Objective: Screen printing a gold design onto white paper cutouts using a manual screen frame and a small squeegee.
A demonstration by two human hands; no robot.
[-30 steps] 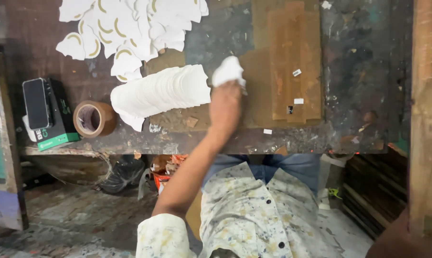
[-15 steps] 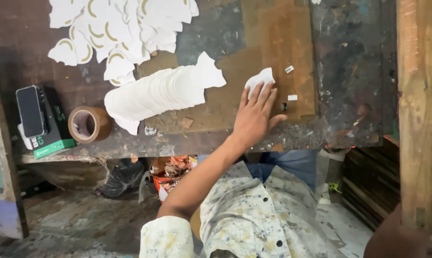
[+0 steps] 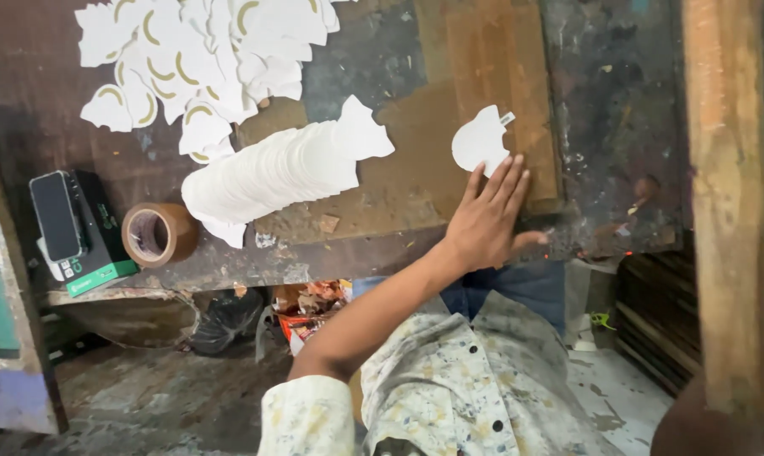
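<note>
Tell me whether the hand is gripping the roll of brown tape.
No, the left hand lies flat on the worktable beside a single white cutout, far from the tape roll.

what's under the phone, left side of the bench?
The phone lies on a black-and-green box, with a pale keypad device poking out beneath. The rest of that device is covered.

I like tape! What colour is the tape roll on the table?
Brown, seen in the head view: the tape roll by the table edge.
</note>
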